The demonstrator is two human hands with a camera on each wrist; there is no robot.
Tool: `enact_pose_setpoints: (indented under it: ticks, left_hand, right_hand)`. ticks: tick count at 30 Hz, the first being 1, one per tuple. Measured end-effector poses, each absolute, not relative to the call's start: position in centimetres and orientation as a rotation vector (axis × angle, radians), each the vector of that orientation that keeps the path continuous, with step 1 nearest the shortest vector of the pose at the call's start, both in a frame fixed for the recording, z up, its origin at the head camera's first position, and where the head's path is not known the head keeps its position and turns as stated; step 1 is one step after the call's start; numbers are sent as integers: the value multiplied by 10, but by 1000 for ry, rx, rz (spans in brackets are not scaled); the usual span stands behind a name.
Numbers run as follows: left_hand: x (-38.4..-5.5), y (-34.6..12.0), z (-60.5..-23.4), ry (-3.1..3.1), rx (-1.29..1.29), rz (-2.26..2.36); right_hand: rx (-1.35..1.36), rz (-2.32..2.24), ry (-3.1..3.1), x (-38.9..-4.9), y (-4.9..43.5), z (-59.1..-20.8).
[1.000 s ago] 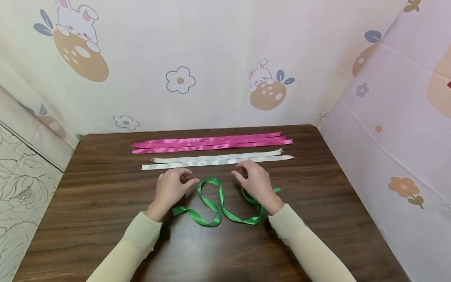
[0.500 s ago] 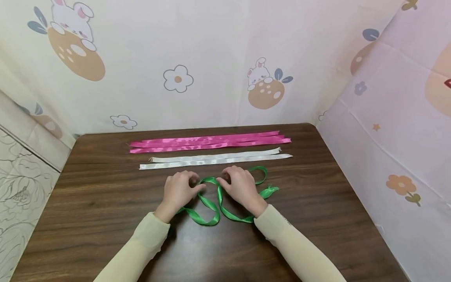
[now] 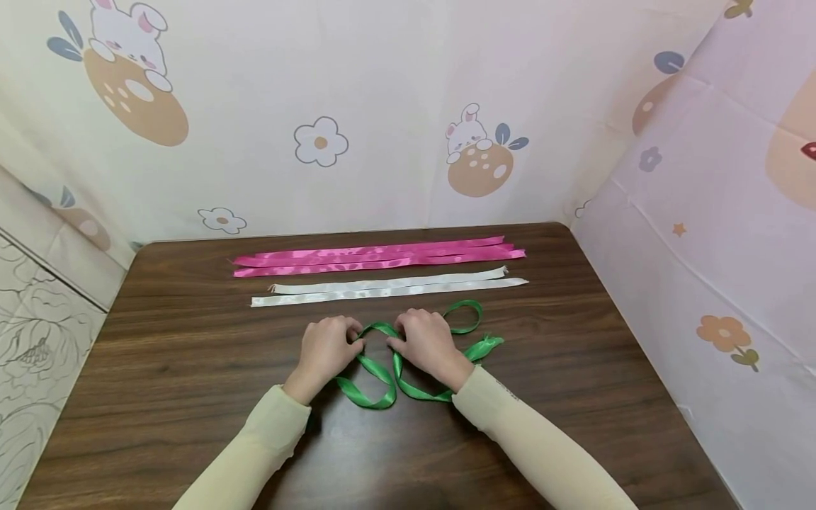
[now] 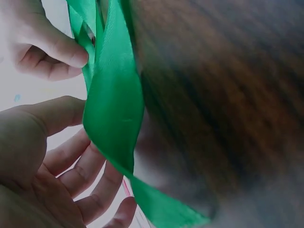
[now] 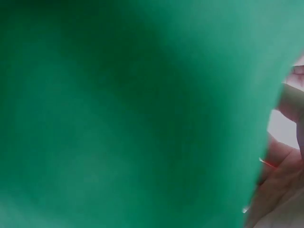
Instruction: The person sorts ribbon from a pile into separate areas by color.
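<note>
A shiny green satin ribbon (image 3: 376, 405) lies in winding curves on the brown table, its right end (image 3: 484, 347) frayed and a loop at the back right. My left hand (image 3: 326, 352) pinches the left side of its middle arch between thumb and fingers. At the right side of that same arch, the thumb and fingertips of my right hand (image 3: 428, 345) pinch the ribbon. In the left wrist view a twisted stretch of ribbon (image 4: 116, 95) hides part of the left fingertips. Blurred green ribbon (image 5: 133, 123) fills most of the right wrist view and covers much of the right hand.
Beyond the hands, two white ribbons (image 3: 382, 289) lie side by side across the table (image 3: 191, 354). Several pink ribbons (image 3: 376, 256) lie behind them near the back edge. A printed curtain (image 3: 382, 71) hangs right behind the table and along its right side.
The right hand has moved left to the arch of the green ribbon, uncovering the loop at back right. The left hand has shifted slightly right. Both hands' fingers have closed in on the ribbon.
</note>
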State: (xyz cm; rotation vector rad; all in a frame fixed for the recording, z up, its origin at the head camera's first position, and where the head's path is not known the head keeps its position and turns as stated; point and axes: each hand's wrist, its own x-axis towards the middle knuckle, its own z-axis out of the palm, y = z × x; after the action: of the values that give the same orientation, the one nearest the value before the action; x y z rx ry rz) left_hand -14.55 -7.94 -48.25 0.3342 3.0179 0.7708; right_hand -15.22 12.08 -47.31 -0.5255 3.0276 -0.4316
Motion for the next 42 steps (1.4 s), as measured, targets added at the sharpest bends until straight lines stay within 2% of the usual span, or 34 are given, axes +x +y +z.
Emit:
enact_pose_setpoints:
  ticks: [26, 42]
  left_hand:
    - [-138, -82, -459, 3086, 457, 903]
    - [-127, -87, -432, 3165, 592, 924]
  right_hand:
    - [-573, -592, 3094, -145, 138, -451]
    - [-637, -651, 3143, -135, 161, -416]
